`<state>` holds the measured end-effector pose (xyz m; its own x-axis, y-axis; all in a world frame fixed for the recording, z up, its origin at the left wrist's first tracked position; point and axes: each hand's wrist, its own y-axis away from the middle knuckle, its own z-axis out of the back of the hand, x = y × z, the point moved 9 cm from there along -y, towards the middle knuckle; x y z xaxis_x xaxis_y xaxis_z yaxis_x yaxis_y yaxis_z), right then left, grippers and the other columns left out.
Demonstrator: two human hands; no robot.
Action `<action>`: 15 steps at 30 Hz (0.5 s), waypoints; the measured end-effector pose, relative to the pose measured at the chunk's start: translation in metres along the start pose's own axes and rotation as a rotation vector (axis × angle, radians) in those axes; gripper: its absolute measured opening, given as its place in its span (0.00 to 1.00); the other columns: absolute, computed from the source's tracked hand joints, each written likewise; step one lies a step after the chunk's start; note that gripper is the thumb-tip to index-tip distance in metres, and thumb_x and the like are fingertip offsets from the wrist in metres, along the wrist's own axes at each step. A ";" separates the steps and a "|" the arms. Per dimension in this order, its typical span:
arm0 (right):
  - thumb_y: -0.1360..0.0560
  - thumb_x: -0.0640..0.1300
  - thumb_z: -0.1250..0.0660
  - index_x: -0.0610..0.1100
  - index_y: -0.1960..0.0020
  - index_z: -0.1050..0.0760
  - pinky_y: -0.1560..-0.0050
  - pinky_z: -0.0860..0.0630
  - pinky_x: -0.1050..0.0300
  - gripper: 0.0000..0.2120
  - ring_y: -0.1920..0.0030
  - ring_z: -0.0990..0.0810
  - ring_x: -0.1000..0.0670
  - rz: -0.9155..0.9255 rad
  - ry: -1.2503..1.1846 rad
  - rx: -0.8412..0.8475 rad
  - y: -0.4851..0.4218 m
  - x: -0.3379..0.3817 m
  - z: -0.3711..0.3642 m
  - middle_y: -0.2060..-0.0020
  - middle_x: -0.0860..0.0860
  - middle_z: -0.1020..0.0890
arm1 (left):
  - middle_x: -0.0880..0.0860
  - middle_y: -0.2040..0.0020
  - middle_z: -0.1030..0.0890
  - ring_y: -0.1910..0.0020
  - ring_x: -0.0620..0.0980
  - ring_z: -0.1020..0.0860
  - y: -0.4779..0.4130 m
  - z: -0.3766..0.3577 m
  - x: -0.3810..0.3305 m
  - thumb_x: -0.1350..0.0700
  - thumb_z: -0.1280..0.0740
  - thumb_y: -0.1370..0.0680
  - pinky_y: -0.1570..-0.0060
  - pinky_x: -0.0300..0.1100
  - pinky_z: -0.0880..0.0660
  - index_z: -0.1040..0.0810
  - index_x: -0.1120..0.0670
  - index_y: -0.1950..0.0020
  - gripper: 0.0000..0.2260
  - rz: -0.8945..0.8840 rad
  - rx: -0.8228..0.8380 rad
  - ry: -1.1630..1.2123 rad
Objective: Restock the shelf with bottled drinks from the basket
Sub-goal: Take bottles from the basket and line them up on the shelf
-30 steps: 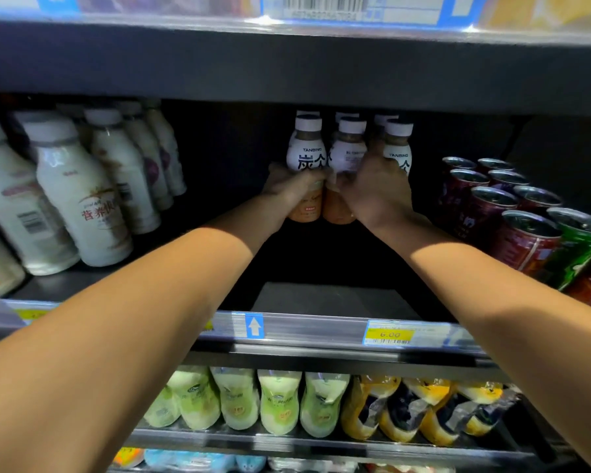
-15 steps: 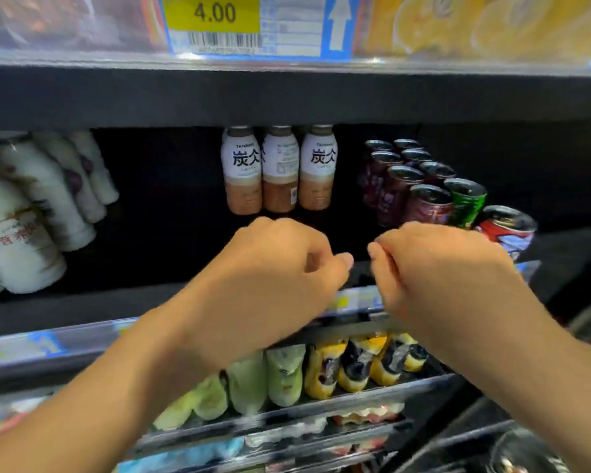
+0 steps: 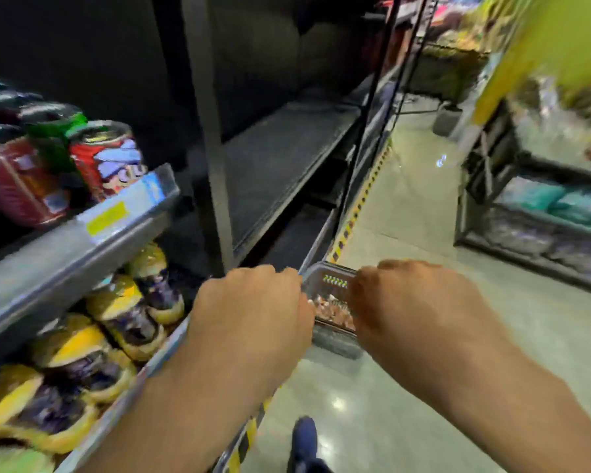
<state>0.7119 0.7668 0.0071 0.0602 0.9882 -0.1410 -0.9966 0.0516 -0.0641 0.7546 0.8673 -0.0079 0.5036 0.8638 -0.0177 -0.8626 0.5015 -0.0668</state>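
Note:
A grey plastic basket [image 3: 333, 272] stands on the floor by the foot of the shelving, with several brown bottled drinks [image 3: 331, 310] inside it. My left hand [image 3: 249, 308] and my right hand [image 3: 410, 302] hang side by side above the basket, backs up, fingers loosely curled downward and holding nothing. The hands cover both sides of the basket. The drink shelf [image 3: 82, 240] with its price strip is at the left, carrying red and green cans [image 3: 106, 158].
Yellow and purple pouches [image 3: 123, 312] fill the lower shelf at the left. A dark bare shelf bay [image 3: 280, 158] runs beyond an upright post. Grey aisle floor [image 3: 406, 216] stretches ahead, with stocked racks [image 3: 543, 216] on the right. My blue shoe [image 3: 304, 438] is below.
Both hands let go of the bottles at the back of the shelf and drew back. My view swung right and down, and the hands now hang over the basket on the floor.

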 end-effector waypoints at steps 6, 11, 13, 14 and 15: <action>0.22 0.50 0.43 0.49 0.45 0.24 0.59 0.37 0.55 0.12 0.45 0.20 0.43 -0.230 -0.022 0.147 -0.015 -0.114 -0.093 0.48 0.50 0.20 | 0.49 0.47 0.21 0.47 0.53 0.22 -0.092 -0.098 -0.094 0.50 0.43 0.18 0.58 0.44 0.37 0.36 0.47 0.55 0.06 -0.135 0.181 0.060; 0.20 0.51 0.44 0.48 0.41 0.22 0.48 0.27 0.53 0.15 0.43 0.21 0.42 -0.350 -0.060 0.322 -0.068 -0.223 -0.205 0.44 0.48 0.19 | 0.51 0.44 0.21 0.45 0.54 0.22 -0.192 -0.183 -0.167 0.54 0.42 0.19 0.57 0.44 0.37 0.26 0.49 0.47 0.07 -0.238 0.321 0.024; 0.20 0.51 0.43 0.49 0.40 0.22 0.46 0.28 0.52 0.15 0.42 0.22 0.42 -0.375 -0.101 0.381 -0.096 -0.264 -0.254 0.43 0.47 0.19 | 0.52 0.43 0.20 0.43 0.55 0.23 -0.240 -0.226 -0.190 0.54 0.42 0.19 0.56 0.45 0.36 0.24 0.51 0.45 0.09 -0.240 0.429 0.016; 0.20 0.51 0.43 0.49 0.40 0.22 0.45 0.28 0.52 0.15 0.42 0.22 0.42 -0.370 -0.120 0.402 -0.112 -0.282 -0.276 0.43 0.47 0.19 | 0.52 0.43 0.20 0.43 0.55 0.23 -0.265 -0.246 -0.200 0.54 0.43 0.19 0.56 0.45 0.35 0.23 0.52 0.44 0.10 -0.237 0.467 0.004; 0.20 0.51 0.42 0.49 0.40 0.22 0.45 0.28 0.52 0.15 0.42 0.22 0.42 -0.366 -0.139 0.431 -0.128 -0.298 -0.298 0.43 0.47 0.19 | 0.53 0.43 0.20 0.43 0.55 0.23 -0.289 -0.267 -0.208 0.53 0.43 0.19 0.55 0.45 0.33 0.23 0.52 0.43 0.11 -0.233 0.506 -0.019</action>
<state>0.8382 0.4227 -0.2368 0.4258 0.9033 -0.0522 -0.8472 0.4183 0.3276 0.9121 0.5292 -0.2509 0.6870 0.7255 -0.0415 -0.6467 0.6365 0.4204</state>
